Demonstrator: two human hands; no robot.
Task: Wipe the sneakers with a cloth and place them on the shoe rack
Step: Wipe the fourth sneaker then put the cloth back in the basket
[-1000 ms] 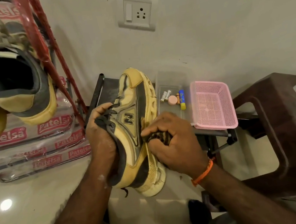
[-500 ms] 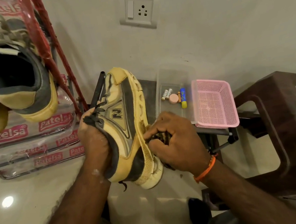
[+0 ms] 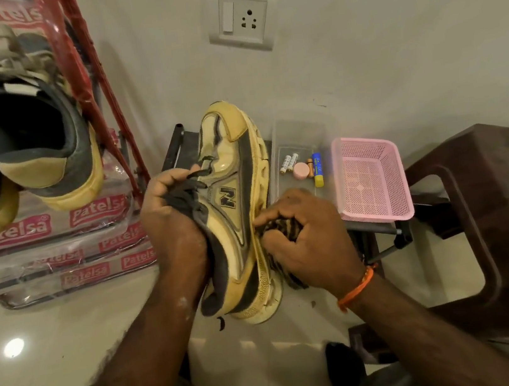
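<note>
Judging by the two sneakers (image 3: pixel 38 126) already set on the shoe rack (image 3: pixel 91 85), another sneaker (image 3: pixel 236 212), gripped by the left hand (image 3: pixel 172 225), is being wiped with the cloth (image 3: pixel 281 226) clutched in the right hand (image 3: pixel 309 234), and is not yet racked.

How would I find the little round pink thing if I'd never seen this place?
Look under the white wall socket for the pink basket on the low dark stand. Just left of it sits a clear tray holding small batteries and a blue and yellow stick. The little round pink thing lies between them, the only round, flat item there.
</note>
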